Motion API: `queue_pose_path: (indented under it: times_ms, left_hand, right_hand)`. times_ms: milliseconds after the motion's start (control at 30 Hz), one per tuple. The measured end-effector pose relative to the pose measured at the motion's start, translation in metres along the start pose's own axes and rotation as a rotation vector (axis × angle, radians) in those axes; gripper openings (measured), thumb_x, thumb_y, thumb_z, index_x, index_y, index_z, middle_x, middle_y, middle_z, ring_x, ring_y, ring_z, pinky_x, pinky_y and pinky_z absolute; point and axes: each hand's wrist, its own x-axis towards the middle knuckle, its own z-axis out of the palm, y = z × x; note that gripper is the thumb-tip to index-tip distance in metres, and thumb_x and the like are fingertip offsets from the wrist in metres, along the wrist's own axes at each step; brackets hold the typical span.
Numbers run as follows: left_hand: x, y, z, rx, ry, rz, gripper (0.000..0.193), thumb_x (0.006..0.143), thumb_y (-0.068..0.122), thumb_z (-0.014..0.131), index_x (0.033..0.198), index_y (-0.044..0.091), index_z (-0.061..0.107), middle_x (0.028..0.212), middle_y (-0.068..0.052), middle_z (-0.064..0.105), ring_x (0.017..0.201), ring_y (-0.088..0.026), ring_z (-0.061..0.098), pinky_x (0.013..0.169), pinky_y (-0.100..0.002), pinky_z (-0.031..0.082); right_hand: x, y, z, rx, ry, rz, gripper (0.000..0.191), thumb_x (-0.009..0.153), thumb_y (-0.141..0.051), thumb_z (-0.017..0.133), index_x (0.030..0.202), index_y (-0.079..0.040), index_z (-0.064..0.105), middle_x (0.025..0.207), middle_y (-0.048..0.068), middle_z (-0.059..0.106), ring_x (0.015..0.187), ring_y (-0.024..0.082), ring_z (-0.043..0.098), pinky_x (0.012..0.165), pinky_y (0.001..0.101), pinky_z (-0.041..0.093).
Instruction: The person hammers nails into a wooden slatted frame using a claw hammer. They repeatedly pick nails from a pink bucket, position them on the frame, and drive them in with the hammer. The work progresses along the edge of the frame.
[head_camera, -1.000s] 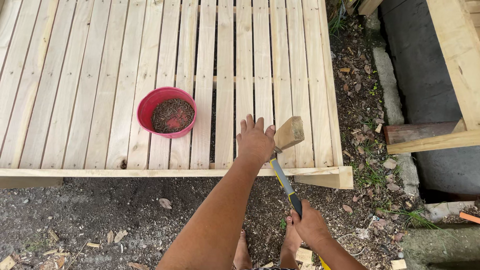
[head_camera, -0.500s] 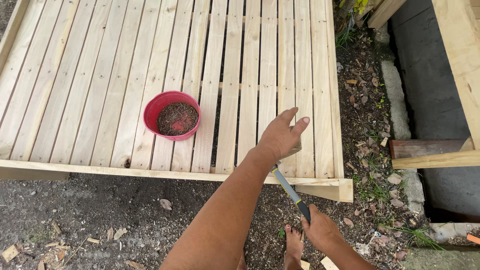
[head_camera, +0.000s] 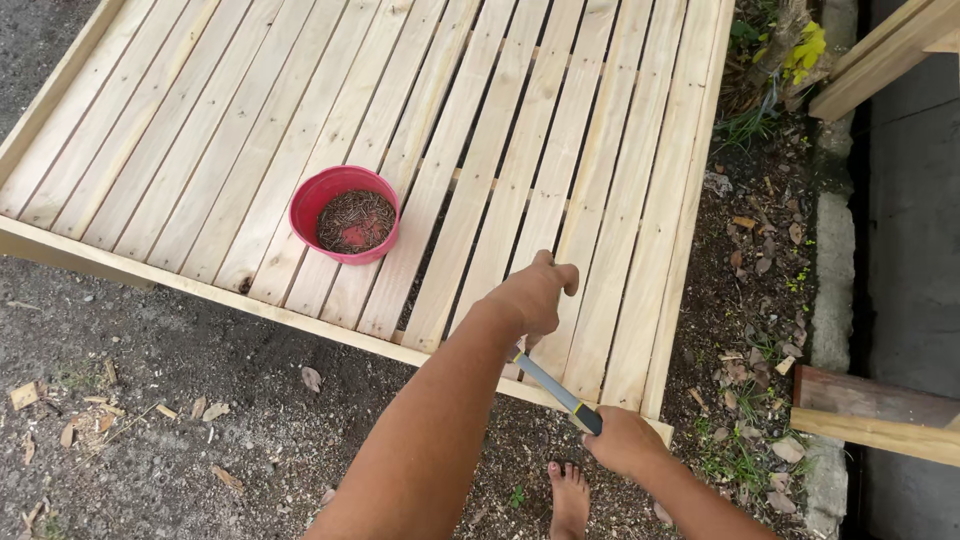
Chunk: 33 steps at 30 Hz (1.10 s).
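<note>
now the right hand (head_camera: 622, 440) has its grip closed around a grey-shafted hammer (head_camera: 548, 380), left hand (head_camera: 532, 293) loosely curled over the slats (head_camera: 480, 150).

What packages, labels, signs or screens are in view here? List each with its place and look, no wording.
None: no package, label, sign or screen shows.
Nearest to a container: a round red bowl of dark nails, standing on the pale slatted wooden panel, left of the left hand.
The right hand grips a hammer handle, grey with a black and yellow grip, bearing no visible label.
</note>
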Motion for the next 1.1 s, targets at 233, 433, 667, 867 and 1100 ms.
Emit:
queue_pose_path:
  times_ms: [233,433,667,867,1100]
  left_hand:
    - [0.077,0.000,-0.005,-0.119,0.212,-0.007,0.066,0.084,-0.015,0.051,0.135,0.027,0.063,0.150,-0.008,0.044,0.126,-0.032,0.058,0.102,-0.041,0.054]
    - [0.071,-0.019,-0.003,-0.301,0.249,-0.025,0.064,0.083,0.012,0.072,0.142,0.031,0.057,0.137,-0.011,0.065,0.123,-0.028,0.065,0.104,-0.038,0.053]
    - [0.041,-0.025,-0.010,-0.411,0.291,-0.028,0.061,0.078,0.027,0.080,0.136,0.039,0.063,0.120,-0.010,0.074,0.108,-0.029,0.073,0.096,-0.038,0.055]
    - [0.031,-0.057,0.008,-0.803,0.690,-0.167,0.049,0.085,0.025,0.076,0.134,0.027,0.069,0.120,-0.015,0.073,0.114,-0.025,0.070,0.096,-0.036,0.056]
    - [-0.020,-0.118,0.095,-0.410,0.615,-1.017,0.034,0.095,0.015,0.052,0.122,0.008,0.072,0.132,-0.013,0.068,0.130,-0.030,0.059,0.114,-0.056,0.040]
  right_hand:
    - [0.010,-0.003,-0.043,-0.155,-0.053,-0.077,0.035,0.091,-0.042,0.070,0.115,-0.016,0.067,0.107,0.010,0.075,0.106,0.030,0.071,0.095,0.0438,0.055]
    - [0.029,0.004,-0.053,-0.183,-0.140,-0.067,0.032,0.091,-0.042,0.069,0.110,-0.017,0.070,0.100,0.008,0.079,0.101,0.025,0.075,0.092,0.0403,0.056]
    - [0.078,0.033,-0.062,-0.237,-0.103,-0.189,0.035,0.087,-0.041,0.074,0.111,-0.017,0.072,0.091,0.009,0.077,0.092,0.027,0.075,0.086,0.0389,0.058]
    - [0.132,0.052,-0.061,-0.316,-0.129,-0.385,0.039,0.085,-0.042,0.078,0.111,-0.013,0.069,0.088,0.011,0.073,0.089,0.029,0.070,0.084,0.0417,0.055]
    - [0.163,0.036,-0.104,-0.338,-0.192,-0.423,0.035,0.084,-0.040,0.077,0.105,-0.011,0.072,0.077,0.011,0.071,0.077,0.029,0.070,0.076,0.0419,0.054]
